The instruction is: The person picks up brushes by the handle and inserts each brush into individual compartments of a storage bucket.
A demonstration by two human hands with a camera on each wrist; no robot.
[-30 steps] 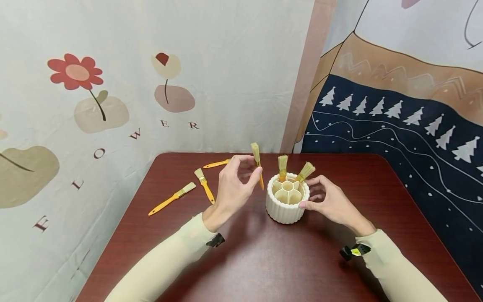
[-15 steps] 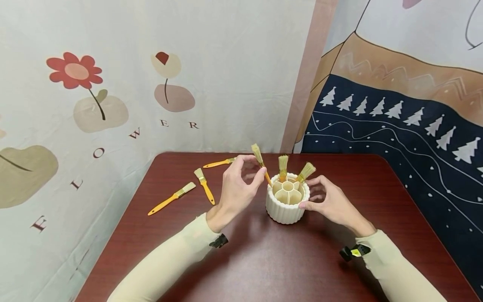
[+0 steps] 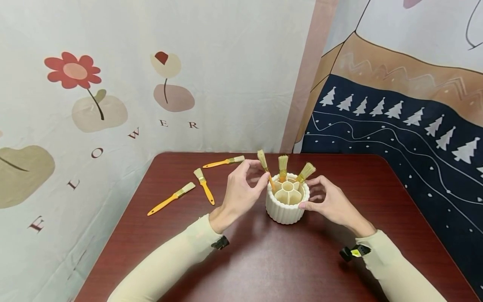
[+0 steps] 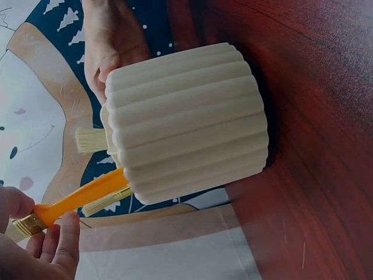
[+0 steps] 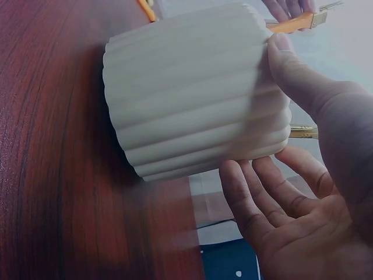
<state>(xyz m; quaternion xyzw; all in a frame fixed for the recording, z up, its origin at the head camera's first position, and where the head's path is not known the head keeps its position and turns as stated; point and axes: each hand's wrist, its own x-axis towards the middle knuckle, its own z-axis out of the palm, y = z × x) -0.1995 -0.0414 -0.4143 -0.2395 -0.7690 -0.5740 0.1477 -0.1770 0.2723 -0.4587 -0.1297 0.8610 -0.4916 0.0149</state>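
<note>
Pale cloth (image 3: 226,75) printed with flowers and letters is covering the upper left of the frame, and a navy cloth with white fir trees (image 3: 396,138) is hanging at the right edge. Below, a reddish-brown, wood-grained table (image 3: 271,268) is filling the lower middle. A round, ribbed, off-white holder with petal-shaped compartments (image 3: 284,212) is standing upright just right of centre. The person's right hand (image 3: 336,203) is gripping it, thumb at the near rim and fingers curling against its side. The left hand (image 3: 240,191) is pinching a flat, pale-bristled brush with a yellow-orange handle (image 3: 271,181) near its metal band.

That pinched brush is what is changing: a moment ago its handle end was only meeting the left rim; now it is reaching down into the left compartment, bristles up and leaning towards the upper left. The left hand is sitting lower and further right than before, while the holder is staying put. Judging by this, the insertion is partway along, the fingers still guiding the brush.

Two matching brushes, a rear brush (image 3: 283,167) and a right-rear brush (image 3: 306,170), are already standing in the holder. At centre left, a leftmost brush (image 3: 171,199), a middle brush (image 3: 204,187) and a far brush (image 3: 224,162) are lying on the table.
</note>
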